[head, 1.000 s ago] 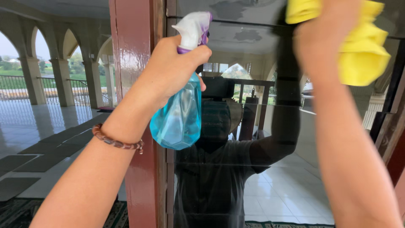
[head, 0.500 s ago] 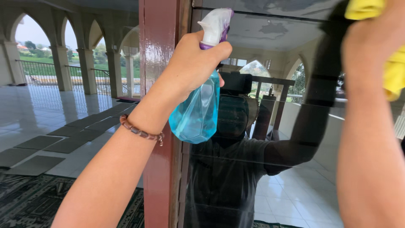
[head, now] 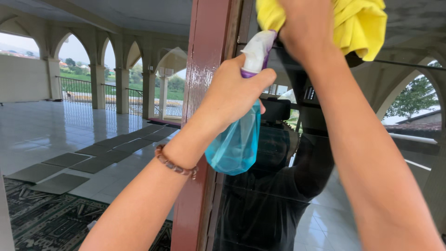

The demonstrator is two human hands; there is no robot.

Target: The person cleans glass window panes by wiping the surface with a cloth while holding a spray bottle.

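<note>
The glass pane (head: 418,139) filled the right half of the frame, dark and mirroring the person. The red-brown post (head: 204,93) ran top to bottom just left of centre, with a tiled hall and arches behind it in the left half.

The right hand (head: 306,28), at the top edge right of centre, was closed over a yellow cloth (head: 357,23) and pressed it against the glass. How the fingers lay under the cloth could not be told.

The left hand (head: 232,93), at centre, was wrapped tight round the neck of a blue spray bottle (head: 237,144). The bottle hung tilted in front of the post's edge, nozzle up and close under the cloth. A bead bracelet (head: 174,162) sat on that wrist.

By the look of it, wiping the top of the pane was the step in hand, with spraying paused. A further stroke would call for the cloth kept flat on the glass and the bottle held clear of the wiping arm.
</note>
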